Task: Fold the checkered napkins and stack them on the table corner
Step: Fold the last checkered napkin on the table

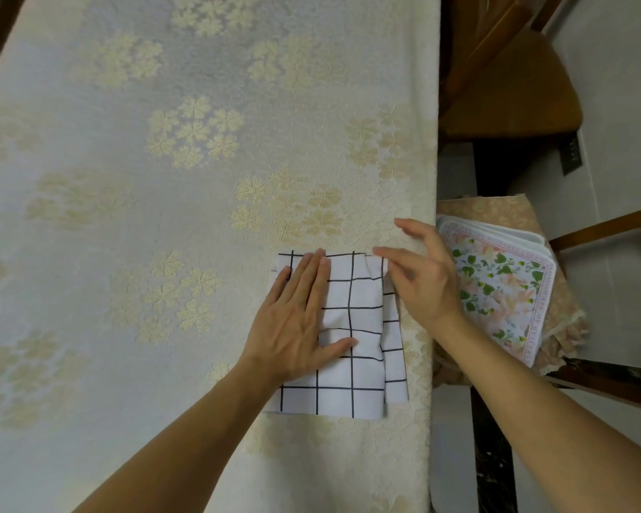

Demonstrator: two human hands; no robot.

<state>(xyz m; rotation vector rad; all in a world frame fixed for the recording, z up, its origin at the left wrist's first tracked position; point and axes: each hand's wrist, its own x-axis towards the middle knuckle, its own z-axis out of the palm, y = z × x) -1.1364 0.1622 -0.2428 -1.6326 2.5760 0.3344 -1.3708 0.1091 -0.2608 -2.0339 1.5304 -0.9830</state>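
- The checkered napkin (348, 335) lies folded near the surface's (163, 216) right edge, toward five o'clock in the head view, with an under layer sticking out along its right side.
- The left hand (293, 327) lies flat on the napkin's left half, fingers straight and pressing, thumb spread toward three o'clock; its grip holds nothing.
- The right hand (422, 275) is at the napkin's top right corner, at about one o'clock of the cloth. Its fingers are extended and loose; fingertips appear to touch the corner, though I cannot tell whether any of them pinch it.
- The step in hand seems to be squaring or smoothing a fold: one palm anchors, the other tends the corner.
- Next, I judge, the protruding right strip needs aligning with the top layer, so the anchoring palm should hold firm while the corner is drawn over.
- Off the surface at three o'clock, a pile of floral cloths (496, 283) sits on a cushioned chair (555, 320); a second chair (515, 87) stands at one o'clock.
- No stack of checkered napkins shows on any corner, so the task looks early.
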